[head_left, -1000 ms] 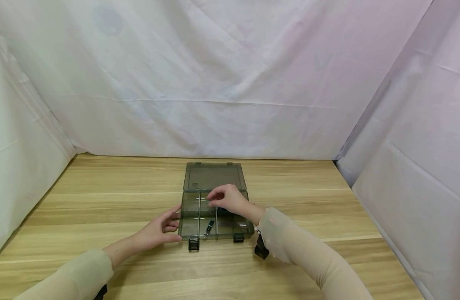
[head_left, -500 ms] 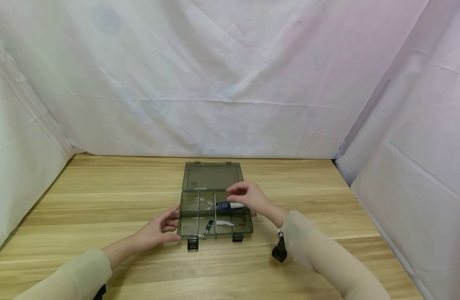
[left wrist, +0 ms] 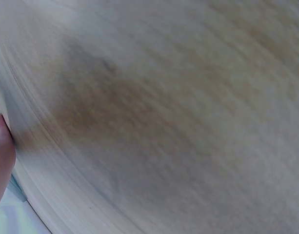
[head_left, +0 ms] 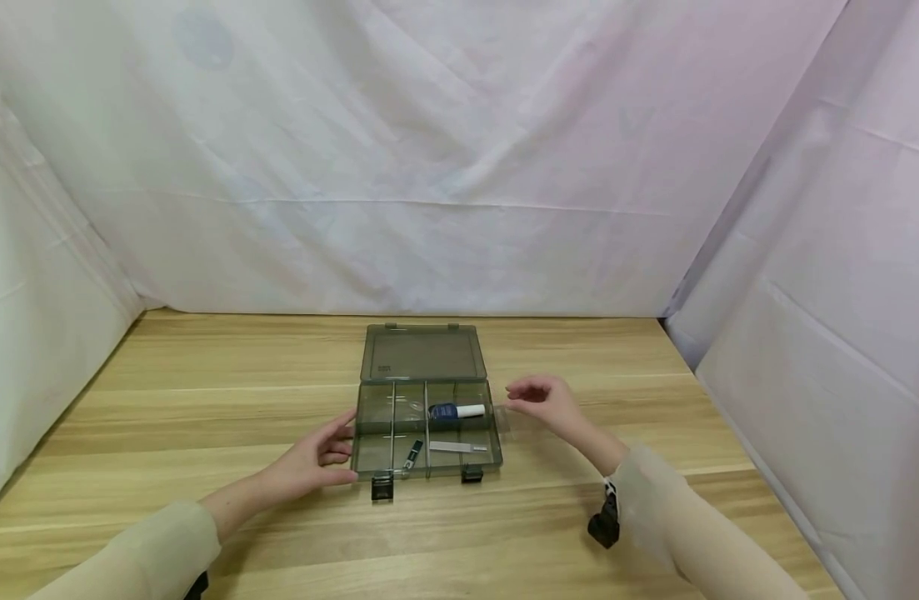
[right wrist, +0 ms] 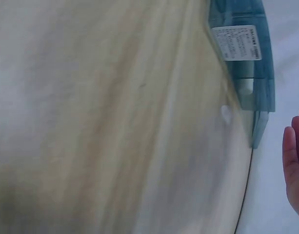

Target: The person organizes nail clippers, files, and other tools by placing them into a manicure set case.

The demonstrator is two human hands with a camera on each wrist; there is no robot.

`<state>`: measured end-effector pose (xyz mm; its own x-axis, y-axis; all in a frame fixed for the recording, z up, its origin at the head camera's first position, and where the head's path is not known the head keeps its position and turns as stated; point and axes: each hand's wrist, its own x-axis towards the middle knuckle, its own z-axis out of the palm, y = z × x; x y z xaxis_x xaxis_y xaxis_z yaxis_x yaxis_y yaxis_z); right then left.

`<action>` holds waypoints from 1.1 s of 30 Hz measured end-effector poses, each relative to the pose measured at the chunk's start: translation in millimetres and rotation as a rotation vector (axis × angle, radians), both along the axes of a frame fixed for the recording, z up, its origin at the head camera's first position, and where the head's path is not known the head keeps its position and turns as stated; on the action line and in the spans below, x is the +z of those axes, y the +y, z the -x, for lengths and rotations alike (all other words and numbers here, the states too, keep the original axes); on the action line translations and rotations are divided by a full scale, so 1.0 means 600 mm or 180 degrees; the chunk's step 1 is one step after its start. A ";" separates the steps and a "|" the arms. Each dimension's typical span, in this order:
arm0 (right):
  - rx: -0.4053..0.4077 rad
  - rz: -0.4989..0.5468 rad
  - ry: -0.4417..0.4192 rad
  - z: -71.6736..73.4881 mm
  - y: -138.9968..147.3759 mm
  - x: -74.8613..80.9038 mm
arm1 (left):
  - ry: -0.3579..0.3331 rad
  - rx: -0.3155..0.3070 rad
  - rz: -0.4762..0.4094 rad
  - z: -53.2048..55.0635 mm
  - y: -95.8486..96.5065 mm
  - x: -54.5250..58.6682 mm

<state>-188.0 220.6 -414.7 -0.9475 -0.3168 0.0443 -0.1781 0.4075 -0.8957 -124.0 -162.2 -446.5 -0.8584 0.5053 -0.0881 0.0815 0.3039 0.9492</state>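
An open smoky clear compartment box (head_left: 372,454) stands on the table. My left hand (head_left: 309,458) rests at its left side, thumb by the front left corner and fingers along the wall, seen only in part in the left wrist view. In the right part of the box lie a dark blue bottle with a white cap (head_left: 446,411), like nail polish, and a pale flat nail file (head_left: 452,447). A small nail clipper (head_left: 413,454) lies in the middle column. My right hand (head_left: 552,406) hovers right of the box, fingers loosely bent and holding nothing.
The box lid (head_left: 425,354) lies folded back behind it. Two dark latches (head_left: 382,488) hang at the front. A small clear piece (head_left: 503,419) lies by the right wall. White cloth (head_left: 399,167) encloses the wood table (head_left: 264,350) at the back and sides.
My right hand has moved right, from over the middle of the box to beyond its right wall, uncovering the bottle and the nail file. My left hand stays at the left side.
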 end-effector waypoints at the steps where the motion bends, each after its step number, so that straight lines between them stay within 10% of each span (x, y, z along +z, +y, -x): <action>1: -0.0017 -0.0005 -0.0002 -0.002 0.006 -0.004 | -0.0003 0.0002 0.0000 0.000 0.000 0.000; 16: -0.0098 -0.0288 -0.0178 -0.027 0.039 -0.066 | -0.0015 0.0012 0.0053 0.000 -0.002 -0.002; 33: -0.0273 -0.0662 -0.0079 -0.027 0.018 -0.073 | -0.0015 0.0011 0.0059 -0.001 -0.002 -0.001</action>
